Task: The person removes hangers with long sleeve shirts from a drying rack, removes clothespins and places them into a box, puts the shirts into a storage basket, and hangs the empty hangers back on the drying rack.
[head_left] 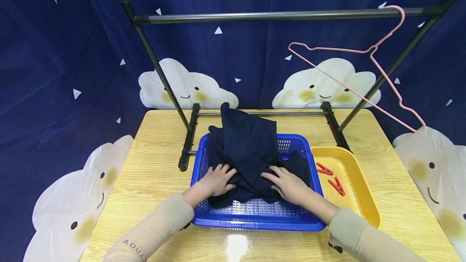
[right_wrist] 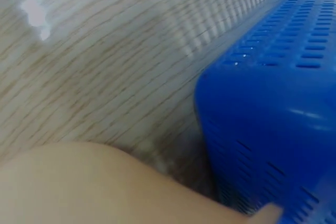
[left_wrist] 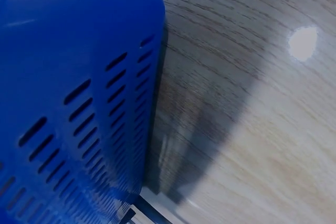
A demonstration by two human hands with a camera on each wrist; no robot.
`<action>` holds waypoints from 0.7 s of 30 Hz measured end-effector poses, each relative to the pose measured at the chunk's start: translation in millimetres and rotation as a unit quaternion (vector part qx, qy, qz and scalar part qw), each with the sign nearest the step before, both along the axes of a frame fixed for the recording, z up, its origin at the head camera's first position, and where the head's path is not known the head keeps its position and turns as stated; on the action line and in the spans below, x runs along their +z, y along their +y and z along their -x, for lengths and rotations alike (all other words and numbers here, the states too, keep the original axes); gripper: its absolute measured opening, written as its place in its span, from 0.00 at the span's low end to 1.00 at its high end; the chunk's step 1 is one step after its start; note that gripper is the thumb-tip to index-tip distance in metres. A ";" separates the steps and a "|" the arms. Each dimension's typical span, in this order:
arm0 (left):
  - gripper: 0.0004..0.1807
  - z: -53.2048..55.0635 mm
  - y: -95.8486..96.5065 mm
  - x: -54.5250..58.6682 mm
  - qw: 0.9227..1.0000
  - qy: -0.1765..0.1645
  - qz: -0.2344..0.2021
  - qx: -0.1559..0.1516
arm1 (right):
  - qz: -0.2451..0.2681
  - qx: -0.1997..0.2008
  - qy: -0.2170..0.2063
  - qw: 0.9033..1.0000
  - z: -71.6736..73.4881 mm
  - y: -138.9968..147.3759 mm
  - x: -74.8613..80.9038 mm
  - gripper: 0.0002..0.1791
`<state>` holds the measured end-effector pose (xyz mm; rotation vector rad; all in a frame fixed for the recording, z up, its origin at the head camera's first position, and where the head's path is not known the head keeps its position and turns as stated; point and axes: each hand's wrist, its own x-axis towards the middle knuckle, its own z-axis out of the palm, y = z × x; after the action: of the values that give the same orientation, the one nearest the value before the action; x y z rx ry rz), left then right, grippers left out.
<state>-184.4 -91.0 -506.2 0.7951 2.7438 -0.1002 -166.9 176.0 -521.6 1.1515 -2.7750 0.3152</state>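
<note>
A dark navy piece of clothing (head_left: pixel 251 140) lies bunched in a blue plastic basket (head_left: pixel 258 225), part of it standing up over the far rim. On its left side rests my left hand (head_left: pixel 217 180), fingers spread loosely over the fabric. My right hand (head_left: pixel 287 185) touches the right side of the cloth, its fingers apart and pointing inward. In the left wrist view only the slotted basket wall (left_wrist: pixel 79 51) and the tabletop show. A forearm (right_wrist: pixel 105 187) passes beside the basket (right_wrist: pixel 262 98) in the right wrist view.
A black-ended metal rack with a horizontal rail (head_left: pixel 269 16) stands behind the basket on the wooden table (head_left: pixel 153 161). From the rail's right end hangs a pink hanger (head_left: pixel 336 80). Right of the basket, a yellow tray (head_left: pixel 367 197) holds two red clothespins (head_left: pixel 337 186).
</note>
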 end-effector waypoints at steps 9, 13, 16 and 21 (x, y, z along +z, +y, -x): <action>0.30 -0.7 -0.7 0.2 0.998 -0.059 0.024 0.015 | -0.060 0.008 -0.073 0.996 -1.2 0.1 1.3 0.23; 0.31 0.0 -1.4 0.4 0.998 -0.061 0.020 0.016 | -0.059 0.009 -0.080 0.995 -0.8 0.9 2.9 0.23; 0.31 1.0 -2.0 2.2 0.997 -0.069 0.016 0.021 | -0.053 0.012 -0.077 0.996 -0.5 1.9 5.4 0.24; 0.33 3.6 -2.4 9.9 0.996 -0.082 0.015 0.030 | -0.053 0.013 -0.092 0.994 -1.1 2.4 14.3 0.26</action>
<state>-188.0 -93.4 -496.3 0.6797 2.6022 -0.0602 -165.8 178.4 -507.3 1.2436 -2.9704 0.2927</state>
